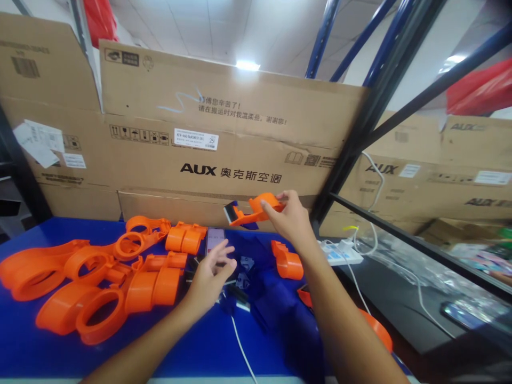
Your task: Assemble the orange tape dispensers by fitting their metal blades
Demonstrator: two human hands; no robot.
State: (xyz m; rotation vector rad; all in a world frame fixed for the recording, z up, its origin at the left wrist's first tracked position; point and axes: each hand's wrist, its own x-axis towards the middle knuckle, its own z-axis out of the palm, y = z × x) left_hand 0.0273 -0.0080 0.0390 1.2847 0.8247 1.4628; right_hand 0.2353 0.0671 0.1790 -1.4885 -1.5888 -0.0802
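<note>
My right hand holds up an orange tape dispenser by its ring end, above the blue table. The dispenser's other end, with a black and pale edge piece, points left. My left hand hovers lower over the table, fingers apart, with nothing visible in it. Under and beside it lie small dark and silvery metal-looking parts, too blurred to name for certain. Another orange dispenser rests below my right hand, and a further orange piece shows partly behind my right forearm.
Several orange dispensers lie on the left of the blue table. A phone stands near the back against cardboard. A white cable crosses the front. At right are a power strip and a dark rack post.
</note>
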